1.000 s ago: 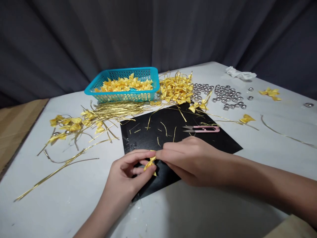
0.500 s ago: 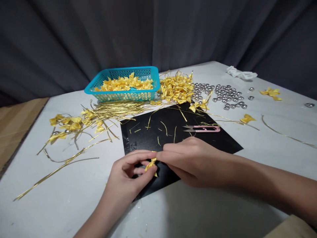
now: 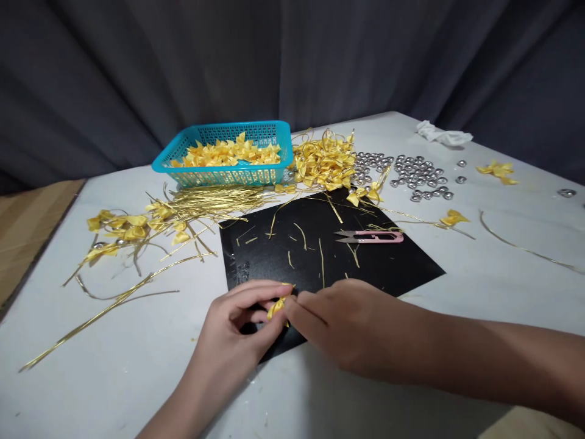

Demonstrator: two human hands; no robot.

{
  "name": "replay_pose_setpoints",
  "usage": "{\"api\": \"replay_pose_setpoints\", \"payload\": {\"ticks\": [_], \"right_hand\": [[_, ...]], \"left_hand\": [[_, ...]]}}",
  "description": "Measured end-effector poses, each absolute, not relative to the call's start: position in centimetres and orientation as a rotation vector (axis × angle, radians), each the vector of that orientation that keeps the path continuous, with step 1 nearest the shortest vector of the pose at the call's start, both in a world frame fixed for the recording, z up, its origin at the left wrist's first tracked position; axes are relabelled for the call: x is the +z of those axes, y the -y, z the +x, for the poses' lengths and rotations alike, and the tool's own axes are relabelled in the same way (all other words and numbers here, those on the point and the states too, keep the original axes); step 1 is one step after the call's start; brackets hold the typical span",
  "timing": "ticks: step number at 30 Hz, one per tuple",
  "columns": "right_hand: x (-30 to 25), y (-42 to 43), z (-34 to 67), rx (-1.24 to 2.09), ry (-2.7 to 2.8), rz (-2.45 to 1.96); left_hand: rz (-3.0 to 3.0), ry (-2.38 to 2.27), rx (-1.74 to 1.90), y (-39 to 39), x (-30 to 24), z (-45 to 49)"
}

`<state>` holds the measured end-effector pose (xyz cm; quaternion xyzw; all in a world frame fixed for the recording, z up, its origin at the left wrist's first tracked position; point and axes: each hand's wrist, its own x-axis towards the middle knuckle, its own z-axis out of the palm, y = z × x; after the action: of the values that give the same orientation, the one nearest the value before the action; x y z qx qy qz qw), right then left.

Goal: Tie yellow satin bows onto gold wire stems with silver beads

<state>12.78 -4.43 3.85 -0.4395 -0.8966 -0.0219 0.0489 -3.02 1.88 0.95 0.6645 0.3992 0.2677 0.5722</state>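
Between the thumb and fingers of my left hand (image 3: pixel 244 320) is a small yellow ribbon bow (image 3: pixel 276 306), partly covered by the fingertips. My right hand (image 3: pixel 350 323) is closed in a pinch right against the bow's right side; what its fingertips grip is hidden. Both hands are above the near part of a black mat (image 3: pixel 274 262). Beyond my right hand lie pink-handled thread snips (image 3: pixel 377 236), blades pointing left, among short gold wire scraps on the mat.
A blue basket (image 3: pixel 223 174) of yellow bows stands at the back. Gold wires (image 3: pixel 214 204) lie before it, and wired bows (image 3: pixel 324 160) are heaped beside it. Silver beads (image 3: pixel 418 172) spread to the right, with a white cloth (image 3: pixel 443 134) behind. Loose bows (image 3: pixel 125 225) lie at left.
My right hand has moved down and slightly toward me, its fingertips staying by the bow. My left hand keeps hold of the bow. The view has shifted slightly.
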Motion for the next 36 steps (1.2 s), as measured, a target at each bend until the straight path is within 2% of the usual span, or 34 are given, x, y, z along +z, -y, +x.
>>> {"api": "replay_pose_setpoints", "payload": {"ticks": [4, 13, 26, 36], "right_hand": [[3.5, 4.5, 12.5, 0.008, 2.775, -1.371], [4.4, 3.9, 12.7, 0.49, 2.583, -1.755], [4.8, 3.4, 13.7, 0.673, 2.605, -1.64], [3.5, 3.2, 13.7, 0.55, 2.6, -1.562]], "left_hand": [[1.613, -0.906, 0.621, -1.7, 1.0, -3.1], [1.637, -0.934, 0.691, -2.0, 0.6, -3.3], [1.661, -0.957, 0.699, -2.1, 0.8, -3.3], [1.929, -0.879, 0.703, -1.7, 0.8, -3.5]]}}
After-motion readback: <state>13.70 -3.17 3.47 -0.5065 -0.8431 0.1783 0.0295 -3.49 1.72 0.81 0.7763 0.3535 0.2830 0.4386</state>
